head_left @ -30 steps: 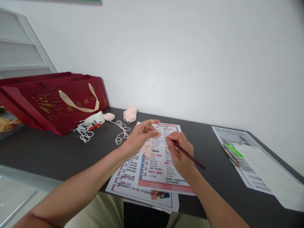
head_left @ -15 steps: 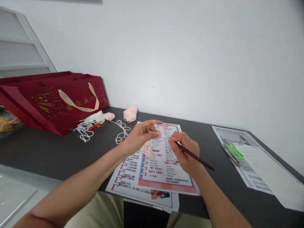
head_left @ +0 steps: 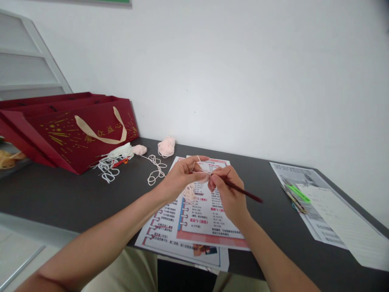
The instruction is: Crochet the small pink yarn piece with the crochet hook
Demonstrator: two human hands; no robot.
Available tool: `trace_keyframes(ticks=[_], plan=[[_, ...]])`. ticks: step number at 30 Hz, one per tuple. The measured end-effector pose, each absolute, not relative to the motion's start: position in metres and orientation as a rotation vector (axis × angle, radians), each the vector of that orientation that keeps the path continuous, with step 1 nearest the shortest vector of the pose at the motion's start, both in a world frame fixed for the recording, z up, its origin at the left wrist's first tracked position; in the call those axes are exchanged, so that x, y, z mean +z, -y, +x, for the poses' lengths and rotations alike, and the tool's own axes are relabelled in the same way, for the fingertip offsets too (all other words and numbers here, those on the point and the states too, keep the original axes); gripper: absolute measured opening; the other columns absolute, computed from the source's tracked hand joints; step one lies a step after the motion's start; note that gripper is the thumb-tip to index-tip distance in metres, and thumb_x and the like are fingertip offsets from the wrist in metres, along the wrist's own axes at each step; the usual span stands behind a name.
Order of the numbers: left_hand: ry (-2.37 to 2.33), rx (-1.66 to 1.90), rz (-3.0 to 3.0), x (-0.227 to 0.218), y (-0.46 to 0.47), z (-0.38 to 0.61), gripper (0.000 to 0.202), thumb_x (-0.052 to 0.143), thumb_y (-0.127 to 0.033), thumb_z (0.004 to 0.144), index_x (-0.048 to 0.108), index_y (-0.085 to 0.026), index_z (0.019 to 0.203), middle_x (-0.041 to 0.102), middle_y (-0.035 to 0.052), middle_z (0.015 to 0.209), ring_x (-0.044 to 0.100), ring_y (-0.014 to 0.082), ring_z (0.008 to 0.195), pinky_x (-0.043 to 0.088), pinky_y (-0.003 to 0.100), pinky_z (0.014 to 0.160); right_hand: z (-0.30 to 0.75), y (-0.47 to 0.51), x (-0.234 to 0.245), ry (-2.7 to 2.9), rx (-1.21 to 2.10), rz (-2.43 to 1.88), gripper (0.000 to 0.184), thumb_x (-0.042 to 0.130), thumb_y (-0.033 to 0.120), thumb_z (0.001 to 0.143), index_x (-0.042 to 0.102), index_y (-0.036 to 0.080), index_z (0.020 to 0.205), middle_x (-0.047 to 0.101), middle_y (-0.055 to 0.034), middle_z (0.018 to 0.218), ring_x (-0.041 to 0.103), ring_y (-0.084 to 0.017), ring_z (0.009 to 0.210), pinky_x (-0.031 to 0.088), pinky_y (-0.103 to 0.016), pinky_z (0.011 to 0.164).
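Note:
My left hand pinches a small piece of pale pink crochet work, mostly hidden by the fingers, with a strand of yarn looped over the raised index finger. In my right hand is a crochet hook with a dark brown handle. Its thin tip meets the work right at my left fingertips. Below my left hand a loose bunch of pale yarn lies over the printed pattern sheets. A pale strand lies in loops on the table, left of the hand.
Red paper gift bags stand at the left. Near them lie white yarn, a small pink ball and a larger pink ball. Right on the dark table are papers, a green cutter and scissors.
My right hand has moved left and slightly up, bringing the crochet hook's tip in against the left fingertips. My left hand has barely shifted and still pinches the work.

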State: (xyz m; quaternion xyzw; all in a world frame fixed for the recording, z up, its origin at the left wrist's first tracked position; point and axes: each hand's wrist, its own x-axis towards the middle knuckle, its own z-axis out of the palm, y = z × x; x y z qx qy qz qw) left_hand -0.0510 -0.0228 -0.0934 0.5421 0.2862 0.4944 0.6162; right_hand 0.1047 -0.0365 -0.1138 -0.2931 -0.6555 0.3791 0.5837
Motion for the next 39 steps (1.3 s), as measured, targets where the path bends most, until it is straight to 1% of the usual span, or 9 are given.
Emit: trace_keyframes(ticks=[2,4,7,9,12,17,24,35,39], plan=[[-0.671,1.145,1.189,-0.094,0.024,-0.048,0.037,0.073,-0.018,0.073,0.063,-0.020,0.109,0.058,-0.0045,0.068,0.054,0.0077,0.065,0.040,0.023,0.069,0.105,0.039,-0.122,1.746,0.467,-0.719,0.009,0.052,0.014,0.087,0.052,0.023,0.087,0.056,-0.0019,0.078,0.052,-0.015,0.068,0.043,-0.030,0.062],[-0.666,1.127,1.116,-0.095,0.024,-0.047,0.037,0.073,-0.017,0.073,0.064,-0.019,0.109,0.058,-0.0046,0.067,0.053,0.0074,0.064,0.039,0.023,0.068,0.107,0.039,-0.128,1.919,0.118,-0.699,0.018,0.051,0.007,0.085,0.052,0.022,0.094,0.056,-0.0057,0.086,0.052,-0.018,0.076,0.043,-0.033,0.066],[-0.606,1.040,0.996,-0.094,0.023,-0.049,0.040,0.073,-0.013,0.071,0.064,-0.017,0.110,0.059,-0.0032,0.067,0.053,0.0073,0.064,0.039,0.022,0.069,0.110,0.038,-0.129,1.999,-0.073,-0.616,0.027,0.051,0.001,0.083,0.050,0.021,0.101,0.056,-0.0068,0.086,0.050,-0.019,0.077,0.044,-0.033,0.065],[-0.564,0.975,0.933,-0.093,0.021,-0.053,0.042,0.072,-0.010,0.070,0.065,-0.015,0.111,0.062,-0.0006,0.072,0.056,0.0085,0.067,0.040,0.023,0.072,0.111,0.037,-0.125,1.963,0.035,-0.530,0.028,0.052,0.001,0.083,0.050,0.022,0.101,0.056,-0.0050,0.086,0.052,-0.018,0.076,0.045,-0.031,0.064],[-0.546,0.929,0.919,-0.091,0.016,-0.060,0.044,0.071,-0.008,0.069,0.064,-0.013,0.112,0.065,0.0032,0.079,0.059,0.0107,0.072,0.041,0.024,0.074,0.113,0.033,-0.116,1.810,0.466,-0.532,0.018,0.053,0.007,0.086,0.052,0.024,0.093,0.055,-0.0011,0.082,0.053,-0.014,0.071,0.045,-0.027,0.061],[-0.495,0.864,0.981,-0.088,0.010,-0.071,0.043,0.068,-0.008,0.070,0.064,-0.013,0.112,0.064,0.0033,0.077,0.059,0.0121,0.070,0.042,0.025,0.070,0.121,0.024,-0.109,1.555,1.106,-0.523,0.008,0.059,0.017,0.085,0.055,0.023,0.083,0.053,0.0036,0.071,0.047,-0.009,0.053,0.037,-0.024,0.048],[-0.478,0.766,0.975,-0.086,0.006,-0.078,0.045,0.068,-0.007,0.067,0.064,-0.011,0.112,0.066,0.0048,0.081,0.060,0.0122,0.069,0.042,0.025,0.068,0.132,0.020,-0.102,1.494,1.273,-0.487,0.008,0.065,0.017,0.081,0.059,0.022,0.080,0.053,0.0048,0.063,0.045,-0.008,0.049,0.032,-0.023,0.046],[-0.455,0.631,0.992,-0.087,0.005,-0.082,0.045,0.069,-0.010,0.066,0.065,-0.010,0.110,0.065,0.0052,0.081,0.058,0.0114,0.064,0.042,0.026,0.065,0.138,0.023,-0.092,1.459,1.447,-0.448,0.008,0.066,0.016,0.079,0.060,0.019,0.075,0.056,0.0021,0.068,0.043,-0.007,0.049,0.028,-0.024,0.047],[-0.457,0.610,1.060,-0.086,0.007,-0.081,0.042,0.069,-0.012,0.067,0.066,-0.012,0.109,0.062,0.0030,0.077,0.055,0.0108,0.064,0.040,0.025,0.063,0.133,0.026,-0.088,1.289,1.620,-0.437,0.011,0.065,0.016,0.078,0.058,0.018,0.069,0.052,0.0037,0.059,0.038,-0.006,0.045,0.022,-0.022,0.043]])
